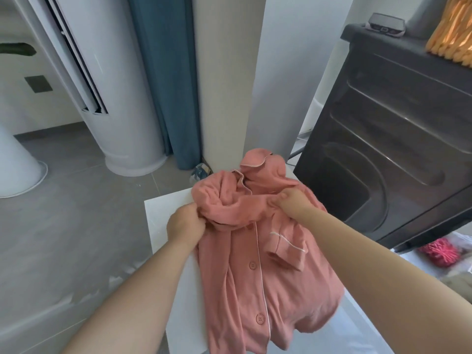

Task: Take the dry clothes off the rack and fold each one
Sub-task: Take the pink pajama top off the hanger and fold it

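**A:** Where do we have the garment?

**B:** We have the pink pyjama shirt (255,264) lying front-up on the white table (163,226). Its collar points toward the white pillar (227,72) and its hem toward us. White piping runs down the front opening, and two pink buttons (252,265) show beside it. The chest pocket (288,245), also edged in white piping, sits below our right wrist.

**A:** And how are we holding it?

**B:** Our left hand (184,223) is clenched around a bunch of cloth at the shirt's left side, over the table's left part. Our right hand (291,200) pinches a fold near the other shoulder, with its fingers curled into the fabric. A rumpled roll of pink cloth, likely a sleeve, stretches across the chest between our hands.

**A:** Can we read anything, a label or a brand?

**B:** A small grey device (385,24) sits on top of the dark cabinet (396,136) to our right, but its face is too blurred for us to read. Next to it on the cabinet is something orange (452,34).

**A:** What else is around us?

**B:** A blue curtain (166,85) hangs left of the pillar, with a tall white cylindrical unit (115,98) beside it on the grey floor (63,200). Something red and pink (439,254) lies low at our right, below the cabinet.
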### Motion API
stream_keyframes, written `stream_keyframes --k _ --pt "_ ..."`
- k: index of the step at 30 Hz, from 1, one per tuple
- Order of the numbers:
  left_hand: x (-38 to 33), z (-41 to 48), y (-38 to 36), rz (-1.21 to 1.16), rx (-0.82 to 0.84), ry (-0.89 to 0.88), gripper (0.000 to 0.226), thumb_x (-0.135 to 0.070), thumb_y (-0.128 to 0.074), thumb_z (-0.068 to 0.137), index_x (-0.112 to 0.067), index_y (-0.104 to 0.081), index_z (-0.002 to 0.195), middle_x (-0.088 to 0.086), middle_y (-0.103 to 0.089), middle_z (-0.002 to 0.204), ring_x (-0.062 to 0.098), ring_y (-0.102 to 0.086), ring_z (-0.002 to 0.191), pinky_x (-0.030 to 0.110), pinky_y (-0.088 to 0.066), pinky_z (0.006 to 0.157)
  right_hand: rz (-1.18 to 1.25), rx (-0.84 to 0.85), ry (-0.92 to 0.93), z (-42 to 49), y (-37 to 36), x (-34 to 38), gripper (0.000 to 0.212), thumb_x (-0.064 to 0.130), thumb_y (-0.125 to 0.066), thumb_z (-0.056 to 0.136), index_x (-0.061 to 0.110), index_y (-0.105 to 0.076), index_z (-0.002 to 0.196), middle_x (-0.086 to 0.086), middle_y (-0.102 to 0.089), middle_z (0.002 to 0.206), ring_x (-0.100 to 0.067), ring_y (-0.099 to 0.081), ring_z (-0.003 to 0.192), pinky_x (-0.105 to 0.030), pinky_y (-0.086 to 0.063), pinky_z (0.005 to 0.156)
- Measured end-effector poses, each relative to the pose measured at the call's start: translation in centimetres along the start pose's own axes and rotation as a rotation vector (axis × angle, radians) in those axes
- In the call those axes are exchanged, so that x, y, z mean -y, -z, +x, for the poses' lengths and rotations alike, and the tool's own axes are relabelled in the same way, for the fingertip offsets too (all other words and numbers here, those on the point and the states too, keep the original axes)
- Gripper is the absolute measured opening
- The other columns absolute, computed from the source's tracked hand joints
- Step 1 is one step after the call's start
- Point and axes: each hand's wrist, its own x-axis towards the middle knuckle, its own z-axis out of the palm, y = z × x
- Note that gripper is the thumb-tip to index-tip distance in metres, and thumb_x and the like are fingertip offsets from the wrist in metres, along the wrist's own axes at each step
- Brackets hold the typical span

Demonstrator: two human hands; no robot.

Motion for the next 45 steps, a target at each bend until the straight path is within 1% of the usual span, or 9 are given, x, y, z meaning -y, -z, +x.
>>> stream_keyframes --k 7,13,19,23,26,30,36,42,45 --pt "1.6 1.8 0.4 -0.237 0.099 0.342 0.032 -0.026 -0.045 0.095 -0.001 -0.062 0.084 0.021 -0.067 0.095 0.037 -0.062 0.088 0.033 -0.044 0.071 0.130 -0.113 -0.086 0.3 0.7 -1.8 0.028 0.042 -0.055 0.091 0.020 -0.057 0.074 -0.003 -0.058 0.079 -0.014 -0.052 0.064 -0.025 -0.043 0.059" --pt "0.2 1.2 0.8 0.215 0.019 -0.074 0.036 -0.015 -0.053 0.087 -0.015 -0.043 0.122 0.006 -0.048 0.122 0.027 -0.050 0.107 0.035 -0.040 0.072 -0.049 0.161 -0.156 0.2 -0.1 0.1 0.027 0.030 -0.070 0.083 0.013 -0.050 0.087 -0.002 -0.051 0.080 -0.015 -0.050 0.068 -0.023 -0.039 0.057" --pt "-0.8 1.2 0.3 0.378 -0.024 -0.239 0.037 -0.009 -0.044 0.090 -0.016 -0.048 0.126 0.002 -0.054 0.121 0.023 -0.046 0.114 0.031 -0.038 0.082 0.823 0.199 -0.307 0.3 0.6 1.1 0.021 0.016 -0.053 0.094 0.011 -0.061 0.076 -0.007 -0.060 0.075 -0.019 -0.057 0.072 -0.028 -0.047 0.065" --pt "-0.9 1.2 0.0 0.281 -0.101 -0.268 0.024 -0.007 -0.050 0.088 -0.006 -0.060 0.109 0.011 -0.060 0.112 0.031 -0.050 0.107 0.037 -0.038 0.078 0.001 -0.395 -0.042 0.8 0.9 0.3 0.019 0.023 -0.052 0.092 0.005 -0.060 0.091 -0.013 -0.057 0.088 -0.025 -0.054 0.084 -0.030 -0.043 0.066" --pt "-1.1 1.0 -0.2 0.329 -0.024 -0.293 0.030 -0.003 -0.044 0.086 -0.011 -0.060 0.110 0.007 -0.058 0.115 0.029 -0.048 0.110 0.034 -0.037 0.080 -0.247 -0.041 0.023 -1.0 -0.1 1.2 0.044 0.056 -0.055 0.082 0.012 -0.057 0.077 -0.004 -0.057 0.072 -0.021 -0.056 0.069 -0.028 -0.040 0.057" --pt "-1.1 0.7 -0.1 0.319 0.002 -0.306 0.034 -0.005 -0.040 0.088 -0.016 -0.056 0.116 0.006 -0.058 0.119 0.029 -0.052 0.108 0.034 -0.041 0.078 -0.886 0.161 0.008 -2.3 -2.6 -0.4 0.059 0.039 -0.060 0.082 0.015 -0.040 0.131 -0.007 -0.045 0.128 -0.028 -0.047 0.117 -0.038 -0.045 0.081" --pt "-0.1 1.4 0.6 0.293 0.043 -0.205 0.052 -0.012 -0.043 0.089 -0.026 -0.041 0.139 0.005 -0.044 0.135 0.029 -0.053 0.106 0.034 -0.042 0.075 0.146 0.101 -0.077 0.2 1.1 2.2 0.023 0.002 -0.042 0.094 0.010 -0.060 0.081 0.000 -0.057 0.064 -0.011 -0.057 0.072 -0.019 -0.040 0.057" --pt "2.2 1.6 1.2 0.197 -0.076 0.068 0.037 -0.017 -0.054 0.087 -0.016 -0.054 0.125 0.015 -0.048 0.111 0.035 -0.052 0.099 0.038 -0.043 0.075 0.250 -0.078 -0.290 0.7 3.4 -0.2 0.036 0.015 -0.036 0.097 0.002 -0.047 0.129 -0.008 -0.055 0.129 -0.009 -0.065 0.096 -0.025 -0.048 0.082" --pt "2.1 1.4 1.2 0.146 -0.146 0.116 0.048 -0.006 -0.058 0.081 -0.013 -0.052 0.129 0.016 -0.049 0.110 0.036 -0.049 0.101 0.041 -0.043 0.079 0.361 -0.415 -0.263 0.6 2.8 -3.2 0.029 0.003 -0.045 0.087 0.001 -0.065 0.108 -0.012 -0.065 0.104 -0.028 -0.059 0.092 -0.028 -0.041 0.072"
